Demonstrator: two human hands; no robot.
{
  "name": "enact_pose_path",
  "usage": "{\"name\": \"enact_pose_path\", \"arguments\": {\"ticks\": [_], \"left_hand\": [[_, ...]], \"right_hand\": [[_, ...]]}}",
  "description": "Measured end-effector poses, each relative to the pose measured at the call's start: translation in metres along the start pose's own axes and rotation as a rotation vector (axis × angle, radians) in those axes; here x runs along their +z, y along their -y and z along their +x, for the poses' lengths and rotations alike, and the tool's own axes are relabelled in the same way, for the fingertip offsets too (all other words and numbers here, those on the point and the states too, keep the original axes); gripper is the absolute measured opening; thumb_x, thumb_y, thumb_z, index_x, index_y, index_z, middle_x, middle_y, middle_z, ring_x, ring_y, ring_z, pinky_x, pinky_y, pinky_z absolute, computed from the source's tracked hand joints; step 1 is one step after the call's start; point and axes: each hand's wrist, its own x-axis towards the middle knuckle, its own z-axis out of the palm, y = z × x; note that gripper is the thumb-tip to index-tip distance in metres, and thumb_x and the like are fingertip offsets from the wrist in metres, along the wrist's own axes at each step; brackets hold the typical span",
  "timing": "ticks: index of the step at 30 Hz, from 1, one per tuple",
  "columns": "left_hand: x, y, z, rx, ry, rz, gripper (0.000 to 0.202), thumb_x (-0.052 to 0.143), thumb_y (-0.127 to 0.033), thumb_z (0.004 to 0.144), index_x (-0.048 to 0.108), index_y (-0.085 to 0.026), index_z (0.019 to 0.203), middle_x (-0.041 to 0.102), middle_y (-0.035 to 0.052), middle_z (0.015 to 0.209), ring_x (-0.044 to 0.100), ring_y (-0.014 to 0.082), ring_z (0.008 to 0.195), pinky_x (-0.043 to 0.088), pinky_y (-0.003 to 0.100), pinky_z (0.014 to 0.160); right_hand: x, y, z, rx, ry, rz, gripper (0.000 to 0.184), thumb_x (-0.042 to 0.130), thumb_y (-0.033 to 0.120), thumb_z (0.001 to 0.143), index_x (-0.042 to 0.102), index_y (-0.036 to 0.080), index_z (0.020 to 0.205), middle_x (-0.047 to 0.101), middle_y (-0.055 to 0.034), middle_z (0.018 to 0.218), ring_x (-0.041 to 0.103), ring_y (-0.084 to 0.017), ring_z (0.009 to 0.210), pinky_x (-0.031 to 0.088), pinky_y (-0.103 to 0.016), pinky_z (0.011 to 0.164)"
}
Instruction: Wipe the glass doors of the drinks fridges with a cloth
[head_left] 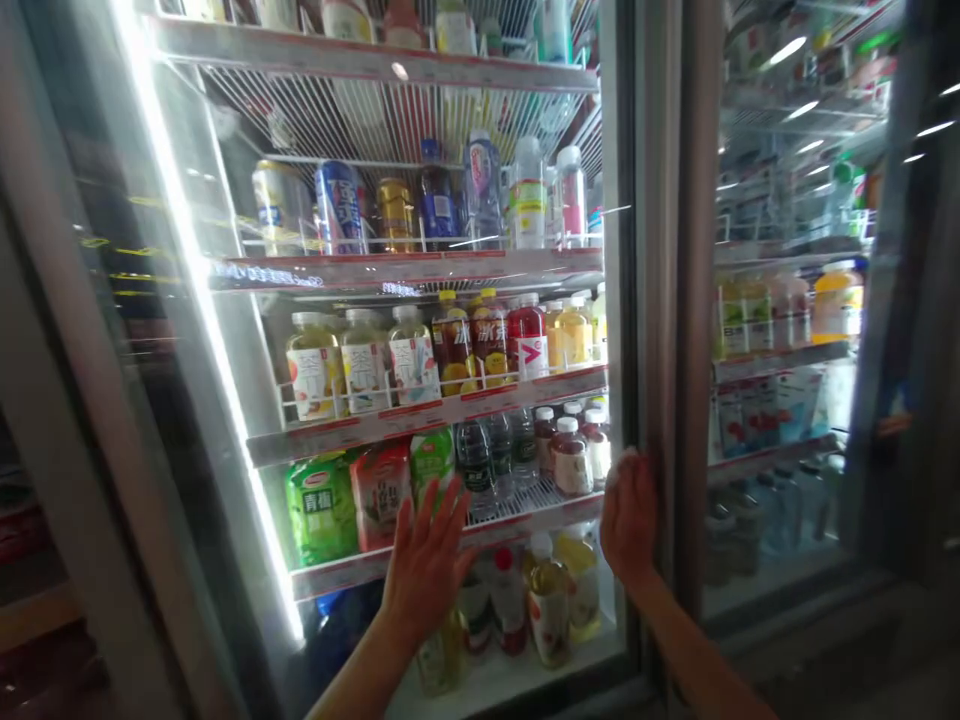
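Observation:
My left hand [429, 565] is raised in front of the glass door of a lit drinks fridge, its fingers stretched out and holding nothing. Behind its fingertips are a green pouch [433, 458], a red pouch [381, 492] and clear water bottles [474, 462]. At the door's right edge, my right hand [630, 522] is by the metal frame [660, 300] with its fingers pressed together. A small whitish patch shows at those fingertips; I cannot tell what it is. Small dark bottles with white caps [571, 465] stand on the shelf just left of it.
Shelves above hold cans [341, 205], tea bottles [364, 362] and a red drink bottle [527, 340]. More bottles [550, 610] stand at the bottom, partly behind my left hand. To the right is a second fridge door with an orange juice bottle [838, 300] behind it. A bright light strip [196, 270] runs down the left side.

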Motion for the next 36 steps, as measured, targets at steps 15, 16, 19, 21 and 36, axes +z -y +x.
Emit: {"name": "enact_pose_path", "arguments": {"ticks": [15, 16, 19, 21, 36], "left_hand": [[-0.018, 0.040, 0.051, -0.211, -0.108, 0.017, 0.076, 0.051, -0.049, 0.084, 0.015, -0.022, 0.146, 0.033, 0.0126, 0.146, 0.015, 0.0254, 0.141, 0.010, 0.050, 0.114], [-0.020, 0.045, 0.050, -0.211, -0.107, 0.027, 0.077, 0.051, -0.049, 0.084, 0.015, -0.021, 0.146, 0.032, 0.0130, 0.147, 0.014, 0.0261, 0.141, 0.011, 0.050, 0.114], [-0.021, 0.051, 0.050, -0.206, -0.103, 0.039, 0.078, 0.050, -0.049, 0.084, 0.012, -0.020, 0.146, 0.030, 0.0131, 0.148, 0.013, 0.0266, 0.141, 0.011, 0.050, 0.114], [-0.021, 0.051, 0.050, -0.213, -0.114, 0.031, 0.078, 0.049, -0.050, 0.084, 0.012, -0.020, 0.146, 0.029, 0.0125, 0.148, 0.012, 0.0259, 0.141, 0.010, 0.050, 0.114], [-0.027, 0.060, 0.073, -0.201, -0.163, 0.051, 0.073, 0.047, -0.046, 0.087, 0.012, -0.022, 0.146, 0.029, 0.0101, 0.149, 0.015, 0.0233, 0.141, 0.009, 0.046, 0.115]], "right_hand": [[0.020, 0.038, 0.106, 0.028, -0.133, 0.088, 0.054, 0.034, 0.019, 0.092, 0.025, 0.017, 0.144, 0.029, -0.0136, 0.148, 0.025, -0.027, 0.138, 0.028, -0.053, 0.109], [0.022, 0.039, 0.111, 0.071, -0.158, 0.084, 0.053, 0.033, 0.020, 0.092, 0.025, 0.017, 0.144, 0.029, -0.0138, 0.148, 0.025, -0.028, 0.138, 0.028, -0.054, 0.109], [0.022, 0.054, 0.112, -0.079, -0.066, 0.109, 0.057, 0.034, 0.018, 0.091, 0.021, 0.020, 0.146, 0.029, -0.0110, 0.148, 0.021, -0.029, 0.139, 0.030, -0.055, 0.108], [0.019, 0.060, 0.108, -0.262, 0.048, 0.141, 0.060, 0.036, 0.017, 0.090, 0.017, 0.022, 0.146, 0.031, -0.0084, 0.148, 0.022, -0.027, 0.139, 0.032, -0.052, 0.108], [0.019, 0.046, 0.136, -0.256, -0.029, 0.124, 0.058, 0.039, 0.016, 0.090, 0.021, 0.023, 0.145, 0.034, -0.0089, 0.146, 0.027, -0.025, 0.137, 0.032, -0.051, 0.109]]}}
